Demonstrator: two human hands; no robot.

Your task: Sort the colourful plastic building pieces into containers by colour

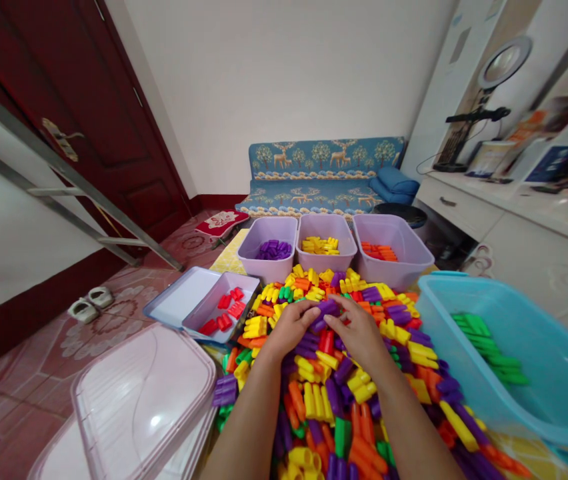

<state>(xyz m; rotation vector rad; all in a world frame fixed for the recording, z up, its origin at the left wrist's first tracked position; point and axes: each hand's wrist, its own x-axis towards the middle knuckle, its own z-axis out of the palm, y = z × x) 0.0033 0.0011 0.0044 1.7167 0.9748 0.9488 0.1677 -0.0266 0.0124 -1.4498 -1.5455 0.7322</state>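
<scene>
Both hands meet above a wide pile of plastic tube-shaped blocks (317, 402) in yellow, purple, orange, green and red. Between my left hand (294, 325) and my right hand (357, 329) is a purple block (327, 311), gripped by the fingers of each. Beyond the pile stand three lilac bins: one bin (268, 270) with purple blocks, a middle bin (327, 264) with yellow, and a right bin (395, 275) with orange. Red blocks lie in a shallow lilac tray (195, 319) at the left. Green blocks rest in a large turquoise tub (554, 353) at the right.
Translucent lids (144, 393) are stacked at the front left, close to my left forearm. A metal ladder (89, 193) leans beside the red door (114, 100). Behind the bins is a blue patterned sofa (309, 187). A white cabinet (524, 247) borders the right side.
</scene>
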